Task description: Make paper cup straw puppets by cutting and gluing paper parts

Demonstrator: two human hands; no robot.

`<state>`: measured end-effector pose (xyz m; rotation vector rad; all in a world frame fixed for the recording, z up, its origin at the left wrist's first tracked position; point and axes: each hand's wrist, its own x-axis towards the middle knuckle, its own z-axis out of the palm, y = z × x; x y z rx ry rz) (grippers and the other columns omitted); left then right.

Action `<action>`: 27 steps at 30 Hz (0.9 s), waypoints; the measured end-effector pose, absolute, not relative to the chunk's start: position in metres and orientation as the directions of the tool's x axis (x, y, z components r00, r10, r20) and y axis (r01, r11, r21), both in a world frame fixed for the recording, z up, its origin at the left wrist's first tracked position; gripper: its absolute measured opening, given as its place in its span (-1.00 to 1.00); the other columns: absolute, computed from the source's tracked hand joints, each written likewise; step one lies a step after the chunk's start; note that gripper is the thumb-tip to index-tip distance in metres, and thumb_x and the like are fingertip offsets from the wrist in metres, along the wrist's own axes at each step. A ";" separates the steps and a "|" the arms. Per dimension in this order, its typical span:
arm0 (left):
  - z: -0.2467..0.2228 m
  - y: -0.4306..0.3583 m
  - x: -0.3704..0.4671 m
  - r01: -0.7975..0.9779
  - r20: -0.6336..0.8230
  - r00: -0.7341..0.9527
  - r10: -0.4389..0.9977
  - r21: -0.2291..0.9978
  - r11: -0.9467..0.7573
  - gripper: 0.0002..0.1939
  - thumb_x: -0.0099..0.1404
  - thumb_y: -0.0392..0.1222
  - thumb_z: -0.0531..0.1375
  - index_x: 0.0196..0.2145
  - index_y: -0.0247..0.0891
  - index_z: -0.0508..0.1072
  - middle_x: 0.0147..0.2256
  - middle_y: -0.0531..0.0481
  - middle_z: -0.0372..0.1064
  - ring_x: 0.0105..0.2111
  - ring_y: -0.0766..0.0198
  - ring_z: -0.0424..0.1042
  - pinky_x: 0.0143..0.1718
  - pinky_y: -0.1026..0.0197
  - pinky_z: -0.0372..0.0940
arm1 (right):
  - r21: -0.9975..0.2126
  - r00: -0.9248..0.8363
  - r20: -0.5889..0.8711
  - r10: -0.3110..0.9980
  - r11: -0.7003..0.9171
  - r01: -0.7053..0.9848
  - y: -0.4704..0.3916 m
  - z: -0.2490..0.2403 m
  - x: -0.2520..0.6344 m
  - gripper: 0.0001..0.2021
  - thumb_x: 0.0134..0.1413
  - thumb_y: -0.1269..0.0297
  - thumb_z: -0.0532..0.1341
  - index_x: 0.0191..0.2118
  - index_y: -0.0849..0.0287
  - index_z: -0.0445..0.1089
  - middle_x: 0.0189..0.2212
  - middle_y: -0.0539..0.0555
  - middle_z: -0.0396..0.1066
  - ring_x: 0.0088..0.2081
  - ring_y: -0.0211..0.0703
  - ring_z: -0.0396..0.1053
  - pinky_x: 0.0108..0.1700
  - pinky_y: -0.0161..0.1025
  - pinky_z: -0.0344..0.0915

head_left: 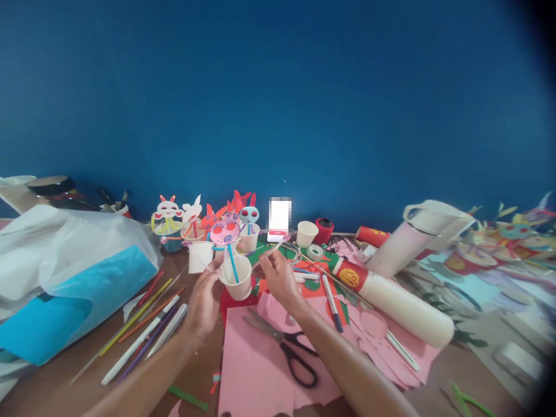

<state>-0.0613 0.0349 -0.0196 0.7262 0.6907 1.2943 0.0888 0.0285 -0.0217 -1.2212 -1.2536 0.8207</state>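
Note:
A white paper cup holds a pink paper face on a blue stem. At the cup's left side is my left hand, its fingers closed on a thin pale strip that reaches toward the cup. My right hand, to the right of the cup, pinches a slim white stick that points up and right. Black-handled scissors lie partly open on pink paper, below the cup and partly beside my right forearm.
Several decorated cups stand behind. Markers and coloured stems lie at left, beside a plastic bag. At right are a stack of paper cups, a marker and a white jug. A bright phone stands by the blue wall.

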 end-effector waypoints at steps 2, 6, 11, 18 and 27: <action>-0.019 0.035 -0.062 -0.595 -0.092 0.144 0.985 0.788 0.161 -0.70 0.07 -0.24 0.12 -0.18 -0.26 0.39 -0.27 0.01 0.46 -0.20 0.16 0.39 -0.17 0.18 0.23 | -0.965 0.179 0.238 0.955 0.213 0.151 0.028 -0.022 0.089 -0.81 0.13 0.18 0.01 -0.37 0.17 0.21 -0.52 0.03 0.41 -0.52 -0.22 0.40 -0.44 -0.27 0.34; -0.021 0.037 -0.062 -0.548 -0.147 0.135 0.980 0.813 0.197 -0.72 0.04 -0.23 0.12 -0.24 -0.29 0.41 -0.30 -0.01 0.47 -0.23 0.16 0.41 -0.20 0.18 0.25 | -0.962 0.161 0.245 0.956 0.218 0.165 0.026 -0.019 0.090 -0.80 0.14 0.18 -0.01 -0.37 0.17 0.21 -0.52 0.03 0.41 -0.52 -0.22 0.40 -0.43 -0.28 0.35; -0.028 0.040 -0.064 -0.456 -0.156 0.072 0.985 0.873 0.171 -0.64 -0.01 -0.18 0.18 -0.20 -0.33 0.42 -0.29 -0.07 0.47 -0.24 0.13 0.41 -0.22 0.17 0.25 | -0.957 0.145 0.246 0.958 0.216 0.195 0.025 -0.017 0.091 -0.80 0.15 0.18 -0.02 -0.37 0.17 0.20 -0.52 0.03 0.42 -0.53 -0.23 0.40 -0.44 -0.29 0.34; -0.035 0.043 -0.066 -0.398 -0.155 0.009 0.988 0.906 0.146 -0.60 -0.04 -0.14 0.21 -0.19 -0.33 0.44 -0.29 -0.08 0.48 -0.23 0.10 0.41 -0.21 0.15 0.25 | -0.960 0.158 0.236 0.959 0.204 0.194 0.026 -0.016 0.091 -0.80 0.14 0.16 -0.01 -0.38 0.17 0.21 -0.50 0.03 0.42 -0.50 -0.23 0.40 -0.40 -0.29 0.32; -0.039 0.040 -0.067 -0.380 -0.174 0.028 0.984 0.909 0.171 -0.60 -0.01 -0.13 0.20 -0.17 -0.31 0.44 -0.25 -0.10 0.48 -0.19 0.08 0.40 -0.15 0.11 0.23 | -0.970 0.154 0.238 0.959 0.228 0.079 0.027 -0.011 0.089 -0.84 0.07 0.21 0.05 -0.43 0.17 0.21 -0.53 -0.02 0.32 -0.46 -0.24 0.33 -0.38 -0.30 0.29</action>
